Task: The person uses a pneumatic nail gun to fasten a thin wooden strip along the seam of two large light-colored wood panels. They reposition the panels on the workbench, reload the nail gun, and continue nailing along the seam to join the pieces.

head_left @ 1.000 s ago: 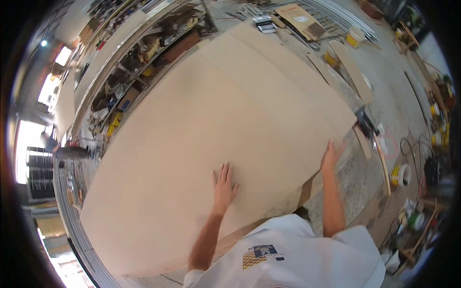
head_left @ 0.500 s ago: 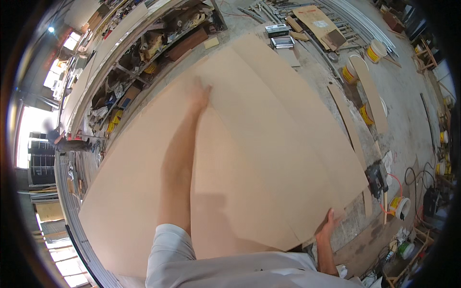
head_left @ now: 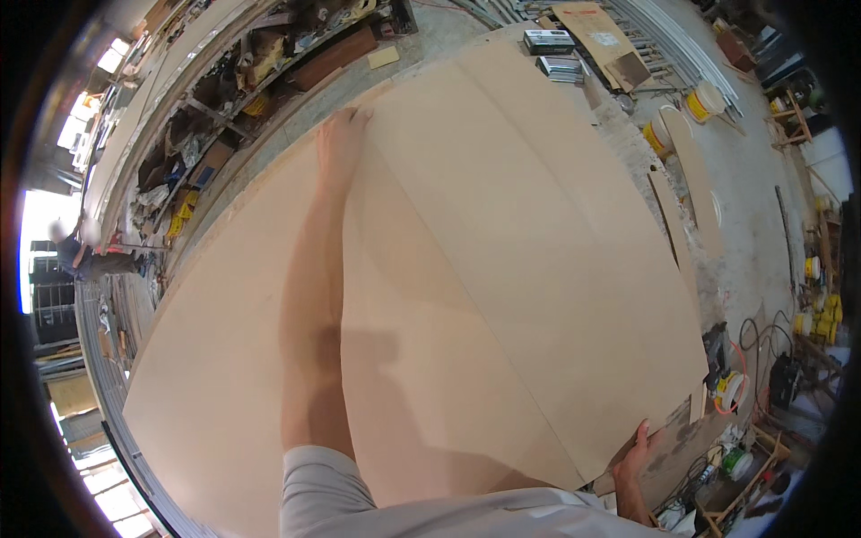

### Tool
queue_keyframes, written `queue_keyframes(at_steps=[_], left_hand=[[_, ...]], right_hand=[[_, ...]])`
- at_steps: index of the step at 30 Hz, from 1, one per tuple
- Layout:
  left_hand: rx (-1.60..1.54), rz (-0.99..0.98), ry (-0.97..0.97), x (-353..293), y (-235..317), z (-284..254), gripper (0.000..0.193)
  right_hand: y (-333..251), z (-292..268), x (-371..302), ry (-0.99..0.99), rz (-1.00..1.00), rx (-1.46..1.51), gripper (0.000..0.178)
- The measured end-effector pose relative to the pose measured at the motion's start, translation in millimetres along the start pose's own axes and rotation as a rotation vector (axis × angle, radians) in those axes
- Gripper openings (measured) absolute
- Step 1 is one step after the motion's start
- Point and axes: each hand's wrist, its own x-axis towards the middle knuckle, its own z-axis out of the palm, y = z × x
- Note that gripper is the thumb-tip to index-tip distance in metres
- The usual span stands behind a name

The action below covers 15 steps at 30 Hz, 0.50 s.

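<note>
Large, flat tan board sheets [head_left: 538, 251] fill the middle of the view. A thin straight seam runs from near the far edge down to the near right corner. My left arm stretches across the sheets, and my left hand [head_left: 341, 143] is at their far edge with its fingers bent over it. At the near right edge, my right hand [head_left: 633, 455] grips the board with the thumb on the upper side. The other fingers of that hand are mostly hidden. Shadows fall on the near part of the board.
A cluttered shelf bench [head_left: 260, 99] runs along the far left, where a person [head_left: 90, 255] stands. Small boxes [head_left: 549, 42] lie beyond the far edge. To the right are board strips [head_left: 692, 179], buckets [head_left: 704, 100], a black power tool [head_left: 715, 354] and an orange hose [head_left: 743, 363].
My left hand has moved from the board's surface out to its far edge, and its fingers have bent over. My right hand stays at the near right edge. The whole view has shifted slightly.
</note>
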Motion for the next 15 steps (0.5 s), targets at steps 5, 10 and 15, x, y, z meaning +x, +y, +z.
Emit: queue_keyframes(at_steps=[5,10,15], left_hand=[[0.045,-0.032,-0.007,3,-8,10,0.044],[0.104,-0.027,0.001,8,-13,8,0.049],[0.206,-0.022,0.035,13,-32,18,0.044]], right_hand=[[2,-10,0,-0.006,-0.003,-0.103,0.094],[15,-6,-2,0.04,-0.044,-0.162,0.093],[6,1,-5,0.036,0.081,-0.062,0.101]])
